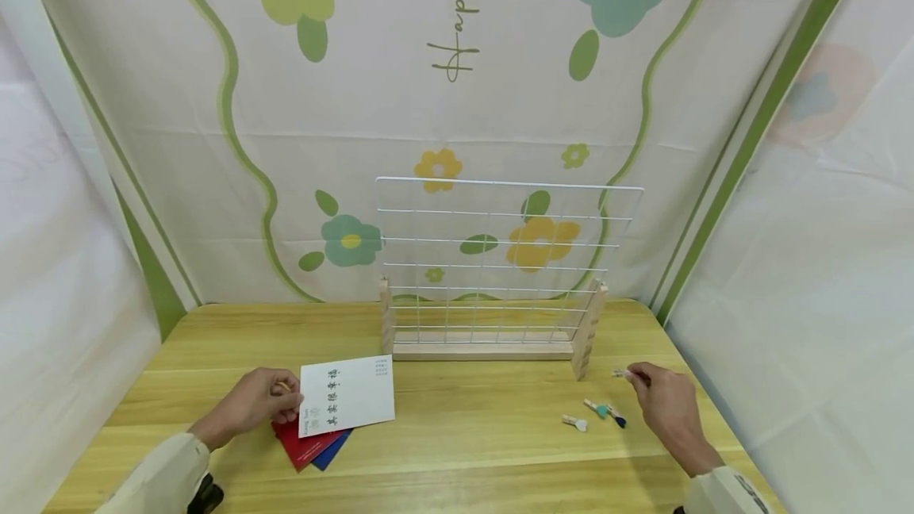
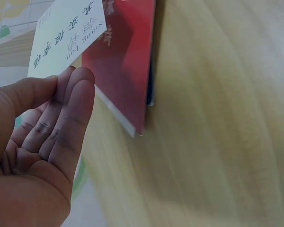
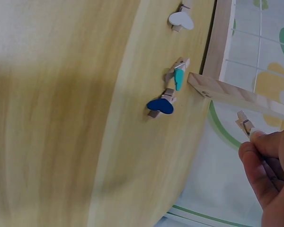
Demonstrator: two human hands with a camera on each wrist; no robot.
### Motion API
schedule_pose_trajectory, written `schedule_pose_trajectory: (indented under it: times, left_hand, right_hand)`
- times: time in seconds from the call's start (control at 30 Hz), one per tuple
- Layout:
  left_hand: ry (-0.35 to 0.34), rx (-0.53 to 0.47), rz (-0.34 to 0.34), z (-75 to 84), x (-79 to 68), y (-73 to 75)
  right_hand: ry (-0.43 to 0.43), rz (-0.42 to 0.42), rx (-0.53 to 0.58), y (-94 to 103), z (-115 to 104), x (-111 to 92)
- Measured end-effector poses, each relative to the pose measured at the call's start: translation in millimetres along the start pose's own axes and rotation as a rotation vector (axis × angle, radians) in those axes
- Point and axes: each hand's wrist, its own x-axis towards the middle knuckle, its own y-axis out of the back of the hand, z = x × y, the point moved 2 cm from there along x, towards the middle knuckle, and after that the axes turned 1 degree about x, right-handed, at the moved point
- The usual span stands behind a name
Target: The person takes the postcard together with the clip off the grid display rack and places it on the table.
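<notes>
My left hand (image 1: 259, 400) pinches the edge of a white card (image 1: 353, 395) printed with dark characters; in the left wrist view the card (image 2: 68, 35) tilts up from thumb and fingertips. Beneath it lie a red card or booklet (image 1: 303, 444) and a blue one (image 1: 332, 451). My right hand (image 1: 670, 407) pinches a small wooden clothespin (image 3: 245, 122) between thumb and forefinger, raised over the table's right side. Left of that hand lie clothespins with a white heart (image 3: 181, 20), a teal heart (image 3: 179, 78) and a dark blue heart (image 3: 160, 106).
A white wire grid (image 1: 485, 264) stands upright in a wooden base (image 1: 481, 351) toward the back of the wooden table (image 1: 464, 458). Behind it hangs a white cloth (image 1: 400, 101) with printed flowers, and cloth walls rise on both sides.
</notes>
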Motion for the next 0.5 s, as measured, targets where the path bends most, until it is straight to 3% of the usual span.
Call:
schedule_pose_trajectory:
  times: [0.5]
  left_hand:
    - [0.118, 0.033, 0.056, -8.4, -0.5, -7.2]
  right_hand:
    - [-0.015, -0.004, 0.013, -9.5, 8.1, -11.1]
